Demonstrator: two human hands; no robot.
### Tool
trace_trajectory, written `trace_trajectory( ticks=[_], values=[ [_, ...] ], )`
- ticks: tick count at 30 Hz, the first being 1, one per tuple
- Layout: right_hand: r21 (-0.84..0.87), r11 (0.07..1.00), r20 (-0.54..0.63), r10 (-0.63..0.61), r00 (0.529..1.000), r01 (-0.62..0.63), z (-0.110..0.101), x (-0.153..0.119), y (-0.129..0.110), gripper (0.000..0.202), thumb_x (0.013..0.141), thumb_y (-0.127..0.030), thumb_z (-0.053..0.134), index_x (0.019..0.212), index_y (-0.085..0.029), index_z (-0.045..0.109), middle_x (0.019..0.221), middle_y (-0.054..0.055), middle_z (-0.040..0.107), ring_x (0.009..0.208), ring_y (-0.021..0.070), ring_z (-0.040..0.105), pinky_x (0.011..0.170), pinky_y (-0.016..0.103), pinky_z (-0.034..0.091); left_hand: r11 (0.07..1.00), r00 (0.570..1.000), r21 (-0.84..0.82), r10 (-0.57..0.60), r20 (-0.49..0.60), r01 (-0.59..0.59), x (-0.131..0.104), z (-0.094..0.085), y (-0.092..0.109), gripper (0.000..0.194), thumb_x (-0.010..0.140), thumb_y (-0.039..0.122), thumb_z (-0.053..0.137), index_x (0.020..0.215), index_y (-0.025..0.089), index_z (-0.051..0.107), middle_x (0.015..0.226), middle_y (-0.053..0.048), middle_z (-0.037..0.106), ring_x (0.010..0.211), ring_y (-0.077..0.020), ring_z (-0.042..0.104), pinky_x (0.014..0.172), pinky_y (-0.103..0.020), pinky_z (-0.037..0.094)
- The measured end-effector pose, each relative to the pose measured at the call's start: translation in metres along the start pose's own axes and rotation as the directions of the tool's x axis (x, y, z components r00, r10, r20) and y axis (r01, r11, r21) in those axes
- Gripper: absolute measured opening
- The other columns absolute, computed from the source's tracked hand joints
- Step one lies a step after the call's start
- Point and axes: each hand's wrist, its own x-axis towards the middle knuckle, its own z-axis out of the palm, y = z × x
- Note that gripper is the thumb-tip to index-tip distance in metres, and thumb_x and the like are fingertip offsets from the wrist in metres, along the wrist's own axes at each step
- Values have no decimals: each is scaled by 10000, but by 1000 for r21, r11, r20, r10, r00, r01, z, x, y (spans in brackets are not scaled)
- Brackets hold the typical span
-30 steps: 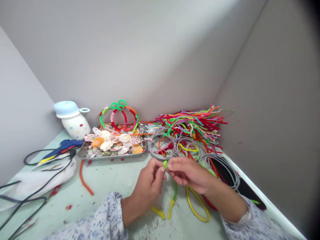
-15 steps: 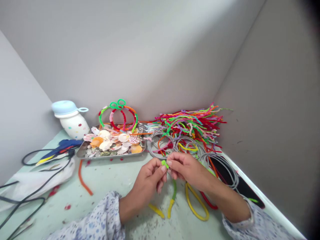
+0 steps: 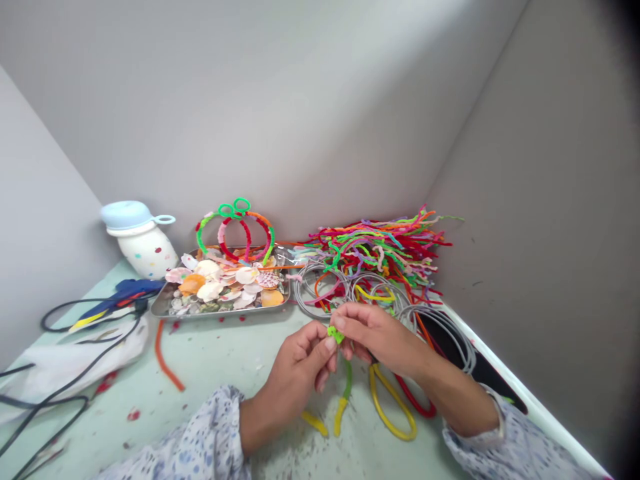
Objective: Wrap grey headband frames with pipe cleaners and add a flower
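Observation:
Between the fingertips of my two hands is a small bright green coil of pipe cleaner (image 3: 336, 335). My left hand (image 3: 303, 357) pinches it from the left with thumb and index finger. From the right, my right hand (image 3: 373, 333) grips it too, its fingers curled and partly hidden. Below my hands a green and yellow pipe cleaner (image 3: 342, 403) hangs or lies over the table; whether it joins the green coil is hidden. A yellow pipe cleaner loop (image 3: 400, 427) and a red pipe cleaner (image 3: 423, 405) show beneath my right wrist.
A metal tray (image 3: 235, 313) of seashells stands behind, with pipe cleaner hoops (image 3: 235, 233) above it. Coiled grey wires (image 3: 310, 303) lie by a heap of pipe cleaners (image 3: 380, 247). Left are a white jar (image 3: 147, 250), blue-handled tool (image 3: 125, 293), black cables (image 3: 85, 373) and an orange pipe cleaner (image 3: 165, 360).
Both hands stay together on the green coil, which has shifted slightly right and down and shows more between the fingers. The view has moved a little.

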Motion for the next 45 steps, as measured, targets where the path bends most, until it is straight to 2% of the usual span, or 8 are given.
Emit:
trace_trajectory(
  ticks=[5, 9, 17, 22, 26, 32, 38, 45],
  values=[
    [-208, 973, -60, -118, 991, 103, 5, -3, -3, 154, 863, -281, 534, 761, -170, 571, 623, -48, 498, 582, 83, 441, 548, 204, 348, 990, 999, 133, -36, -14, 37, -2, 1, -5, 288, 875, 387, 519, 688, 169, 498, 519, 58, 439, 385, -51, 343, 392, -180, 267],
    [-315, 939, -50, -162, 986, 138, 5, -3, -4, 152, 855, -272, 544, 751, -173, 594, 672, -35, 542, 639, 99, 466, 583, 216, 359, 984, 998, 164, -64, -20, 66, -3, 2, -8, 263, 874, 371, 516, 702, 173, 498, 519, 61, 429, 389, -51, 324, 383, -176, 245],
    [-214, 977, -37, -24, 999, 15, -4, -1, -4, 216, 902, -345, 482, 816, -168, 571, 608, -40, 548, 529, 83, 462, 531, 210, 360, 998, 997, 35, -42, -68, 45, 2, 2, 2, 271, 870, 371, 533, 694, 170, 487, 533, 62, 463, 379, -40, 353, 398, -174, 281],
    [-236, 971, -68, -54, 996, 37, 1, 1, -1, 190, 883, -293, 498, 743, -174, 547, 578, -46, 526, 541, 89, 471, 546, 212, 369, 996, 995, -5, -90, -31, 90, 2, 3, 5, 248, 853, 359, 558, 708, 162, 516, 556, 50, 517, 362, -35, 377, 390, -171, 289],
    [-149, 988, -84, -53, 995, 40, 2, 2, -1, 182, 888, -303, 489, 774, -174, 547, 585, -43, 539, 547, 91, 483, 544, 210, 376, 992, 993, -43, -116, -15, 115, 5, 0, 4, 251, 845, 393, 568, 768, 154, 555, 678, 4, 623, 350, -33, 422, 377, -180, 265],
    [-138, 990, -116, -54, 992, 38, -2, 2, -5, 199, 880, -309, 513, 742, -171, 552, 588, -46, 531, 520, 80, 473, 519, 208, 352, 990, 990, 0, -139, 2, 139, 11, -9, 2, 308, 842, 428, 580, 793, 132, 649, 510, 34, 497, 422, -57, 380, 437, -201, 217],
    [-73, 997, -88, -41, 995, 35, 3, 5, 6, 330, 941, -415, 401, 740, -182, 521, 555, -46, 506, 481, 78, 438, 488, 210, 323, 988, 988, -133, -92, -123, 76, 14, -12, 7, 249, 810, 378, 643, 727, 144, 617, 519, 63, 414, 468, -54, 272, 457, -202, 191],
    [-93, 995, -31, 18, 999, -21, 18, 5, 11, 124, 839, -277, 557, 781, -172, 590, 538, -65, 468, 489, 80, 432, 493, 207, 339, 973, 977, -229, -84, -195, 38, 19, -17, 4, 210, 780, 313, 689, 721, 147, 575, 499, 78, 393, 452, -43, 277, 441, -183, 200]
  ],
)
